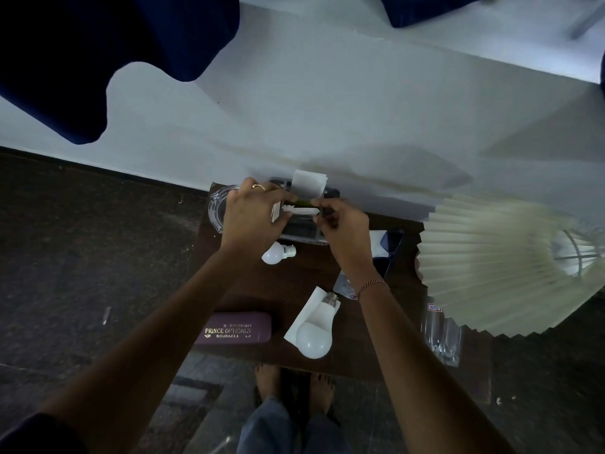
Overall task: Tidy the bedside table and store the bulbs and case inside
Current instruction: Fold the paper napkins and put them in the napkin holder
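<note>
On the dark wooden bedside table lie a small white bulb, a large white bulb resting on a white paper, and a maroon spectacle case near the front edge. At the back, both hands are over a clear organiser tray. My left hand and my right hand pinch the two ends of a small white paper strip. A white paper slip stands behind it.
A glass ashtray sits at the back left corner. Dark sunglasses lie on the right, beside a pleated lampshade. A clear drinking glass stands at the front right. The white wall is right behind the table. My feet show below.
</note>
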Tool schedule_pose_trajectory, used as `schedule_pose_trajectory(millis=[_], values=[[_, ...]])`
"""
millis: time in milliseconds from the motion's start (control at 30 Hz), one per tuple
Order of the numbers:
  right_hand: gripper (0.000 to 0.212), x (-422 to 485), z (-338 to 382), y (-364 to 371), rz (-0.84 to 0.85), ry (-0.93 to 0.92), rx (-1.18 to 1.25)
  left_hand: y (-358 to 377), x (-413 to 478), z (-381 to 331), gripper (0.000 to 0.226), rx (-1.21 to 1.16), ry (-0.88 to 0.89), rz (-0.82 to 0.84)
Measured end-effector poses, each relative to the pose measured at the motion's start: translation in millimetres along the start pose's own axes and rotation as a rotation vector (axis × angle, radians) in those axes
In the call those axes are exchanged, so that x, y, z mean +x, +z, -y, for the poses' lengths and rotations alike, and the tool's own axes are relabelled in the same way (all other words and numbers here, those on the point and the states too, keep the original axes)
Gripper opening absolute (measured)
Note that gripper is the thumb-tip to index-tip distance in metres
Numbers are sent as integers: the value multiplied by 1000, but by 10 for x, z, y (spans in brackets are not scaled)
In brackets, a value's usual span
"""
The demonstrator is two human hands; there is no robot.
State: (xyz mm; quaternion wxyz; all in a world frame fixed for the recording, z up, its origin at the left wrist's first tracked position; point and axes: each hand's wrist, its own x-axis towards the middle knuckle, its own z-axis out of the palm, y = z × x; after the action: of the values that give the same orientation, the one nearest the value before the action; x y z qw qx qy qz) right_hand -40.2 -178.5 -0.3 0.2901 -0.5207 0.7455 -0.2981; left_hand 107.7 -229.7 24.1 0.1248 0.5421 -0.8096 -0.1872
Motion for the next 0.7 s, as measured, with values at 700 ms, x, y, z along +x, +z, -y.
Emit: schedule_pose_trajectory(millis=[700], values=[[18, -1635, -606, 71, -61, 518, 247, 769, -1606, -438, 32, -393, -453, 218]])
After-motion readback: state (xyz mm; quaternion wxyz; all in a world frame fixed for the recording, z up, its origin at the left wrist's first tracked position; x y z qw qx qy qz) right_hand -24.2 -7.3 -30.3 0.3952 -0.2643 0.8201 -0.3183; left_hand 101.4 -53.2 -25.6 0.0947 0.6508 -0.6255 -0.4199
